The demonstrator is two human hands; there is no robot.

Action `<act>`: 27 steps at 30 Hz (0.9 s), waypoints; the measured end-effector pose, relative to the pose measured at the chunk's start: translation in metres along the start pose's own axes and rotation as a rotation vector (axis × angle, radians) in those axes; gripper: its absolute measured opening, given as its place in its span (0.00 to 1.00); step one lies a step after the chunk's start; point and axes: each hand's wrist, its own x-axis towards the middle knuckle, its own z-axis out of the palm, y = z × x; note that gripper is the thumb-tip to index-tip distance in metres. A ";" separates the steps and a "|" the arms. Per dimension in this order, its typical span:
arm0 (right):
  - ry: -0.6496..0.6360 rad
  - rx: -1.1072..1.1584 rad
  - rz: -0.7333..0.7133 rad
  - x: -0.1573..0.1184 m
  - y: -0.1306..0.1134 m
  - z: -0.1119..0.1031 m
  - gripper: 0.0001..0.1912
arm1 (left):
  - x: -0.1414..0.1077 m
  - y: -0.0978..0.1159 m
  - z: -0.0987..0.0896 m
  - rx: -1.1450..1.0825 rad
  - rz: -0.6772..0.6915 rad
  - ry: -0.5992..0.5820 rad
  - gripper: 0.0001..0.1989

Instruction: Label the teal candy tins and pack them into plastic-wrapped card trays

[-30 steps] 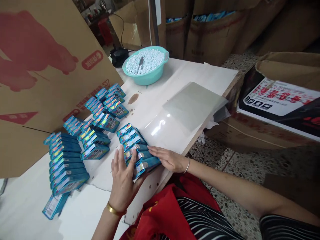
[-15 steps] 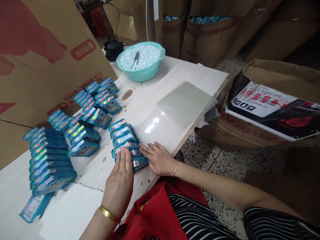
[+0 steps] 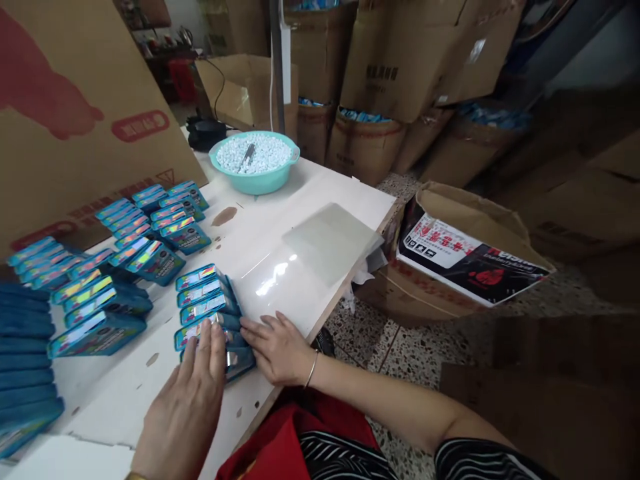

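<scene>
Head view, nearest first: red cloth [image 3: 287, 430] and a black-and-white striped sleeve [image 3: 487, 460] are at the bottom edge, with white card [image 3: 85, 460] toward the left corner. The left hand [image 3: 187, 400] lies with its fingers straight and close together over the near end of a short row of blue boxes [image 3: 207, 307]; they are not curled round any box, and the thumb is out of sight. The right hand [image 3: 280, 350], with a thin bracelet [image 3: 311, 369] at its wrist, has its fingers stretched out, the tips against the right side of the row, clasping nothing. The row stands on the white table [image 3: 315, 190], close to the front edge, its boxes side by side, the farther ones clear of both hands.

Other blue boxes [image 3: 100, 323] stand in groups to the left, apart from the row. Clear plastic sheets [image 3: 330, 243] lie beyond the right hand, by the table's right edge. Farther back sits a turquoise bowl [image 3: 263, 185] full of small white pieces [image 3: 270, 150], with a dark tool [image 3: 247, 155] lying on them. A big carton [image 3: 65, 153] rises behind the boxes at left. An open box [image 3: 450, 250] is off the table's right edge, and brown cartons [image 3: 370, 143], some with blue things showing at the top, crowd the background
</scene>
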 end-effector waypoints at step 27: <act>0.198 0.131 0.205 0.004 0.049 0.003 0.33 | -0.003 0.011 0.016 -0.220 -0.109 -0.219 0.38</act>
